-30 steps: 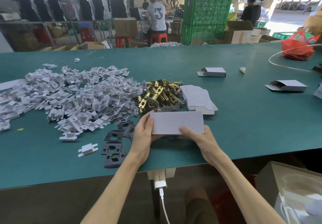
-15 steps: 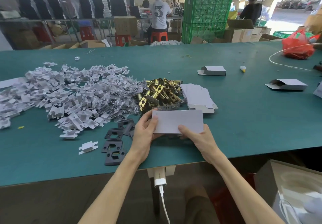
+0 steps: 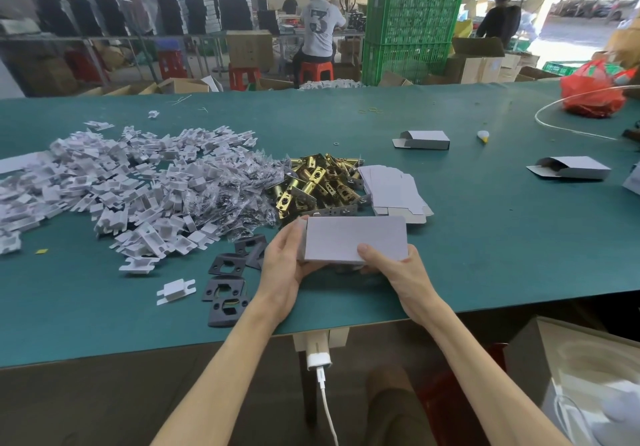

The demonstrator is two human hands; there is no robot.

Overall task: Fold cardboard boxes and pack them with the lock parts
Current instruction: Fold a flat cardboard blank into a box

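Watching from my end, I saw the cardboard box [image 3: 355, 239] held just above the near part of the green table [image 3: 485, 237], in front of the brass latches [image 3: 318, 182]. Its broad face was turned up at me and closed over, so I couldn't tell what it held. The left hand [image 3: 282, 265] gripped the left end, thumb up the side and fingers curled underneath. The right hand [image 3: 394, 269] gripped the right corner, thumb pressed on the top face near its lower edge and the other fingers hidden below.

The box's long axis ran left to right, roughly level and parallel to the table edge. It looked plain, pale grey-white, unprinted, with crisp edges.

Further out lay two more folded boxes, one [image 3: 424, 140] mid-table and one [image 3: 571, 167] to the right, both with end flaps open toward the left; their insides were too dark to read. A stack of flat box blanks [image 3: 391, 189] sat just behind the held box. White plastic inserts [image 3: 121, 182] were heaped on the left, and dark strike plates [image 3: 227, 284] lay beside the left wrist.
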